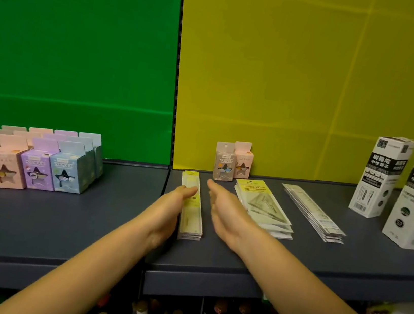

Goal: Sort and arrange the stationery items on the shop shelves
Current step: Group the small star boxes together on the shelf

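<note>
Ruler packs (191, 208) lie between flat, open hands — left hand (169, 210) touching, right hand (227, 213) beside.

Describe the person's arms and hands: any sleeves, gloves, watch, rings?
Both forearms are bare as far as the frame shows, with no sleeve in view. The left hand and right hand wear no gloves. No watch or bracelet on either wrist. No rings visible, though the fingers are slightly blurred.

Matt dark shelf (85, 219), glossy plastic ruler sleeves (192, 208), matt cardboard boxes (36, 170).
</note>
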Available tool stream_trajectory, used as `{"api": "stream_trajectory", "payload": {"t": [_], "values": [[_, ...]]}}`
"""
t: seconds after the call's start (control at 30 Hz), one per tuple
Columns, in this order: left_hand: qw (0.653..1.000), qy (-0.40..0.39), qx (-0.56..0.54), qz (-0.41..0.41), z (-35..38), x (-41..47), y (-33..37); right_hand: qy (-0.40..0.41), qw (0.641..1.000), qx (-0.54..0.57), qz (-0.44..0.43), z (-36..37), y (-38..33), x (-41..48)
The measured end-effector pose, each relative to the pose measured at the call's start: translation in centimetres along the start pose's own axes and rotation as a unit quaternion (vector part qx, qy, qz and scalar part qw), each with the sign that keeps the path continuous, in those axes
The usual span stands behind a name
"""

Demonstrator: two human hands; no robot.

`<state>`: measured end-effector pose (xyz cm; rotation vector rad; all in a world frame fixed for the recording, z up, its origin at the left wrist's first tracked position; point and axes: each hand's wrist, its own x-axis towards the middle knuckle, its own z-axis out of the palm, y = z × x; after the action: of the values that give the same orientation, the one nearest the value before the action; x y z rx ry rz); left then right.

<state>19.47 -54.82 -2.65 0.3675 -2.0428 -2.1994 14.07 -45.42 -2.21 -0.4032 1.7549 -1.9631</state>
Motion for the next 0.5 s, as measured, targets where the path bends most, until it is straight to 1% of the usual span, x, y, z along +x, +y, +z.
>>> {"api": "stream_trajectory", "payload": {"t": [0.07, 0.13, 0.23, 0.3, 0.37, 0.5], "values": [[0.993, 0.040, 0.102, 0.044, -0.3, 1.0, 1.6, 0.014, 0.997, -0.064, -0.036, -1.9, -2.0, 0.6], [0.976, 0.066, 0.187, 0.093, -0.3, 2.3, 3.5, 0.025, 0.990, -0.116, -0.075, -4.0, -4.0, 1.4], [0.950, 0.095, 0.267, 0.132, 0.0, 4.8, 5.7, 0.043, 0.976, -0.184, -0.108, -7.0, -7.1, 3.2], [0.933, 0.110, 0.309, 0.151, 0.5, 6.9, 6.6, 0.071, 0.954, -0.267, -0.119, -8.6, -8.3, 4.9], [0.925, 0.111, 0.327, 0.158, 1.3, 9.1, 7.4, 0.086, 0.931, -0.332, -0.121, -10.1, -8.9, 7.0], [0.925, 0.093, 0.337, 0.149, 2.5, 13.1, 7.7, 0.098, 0.866, -0.472, -0.133, -12.1, -9.5, 10.9]]}}
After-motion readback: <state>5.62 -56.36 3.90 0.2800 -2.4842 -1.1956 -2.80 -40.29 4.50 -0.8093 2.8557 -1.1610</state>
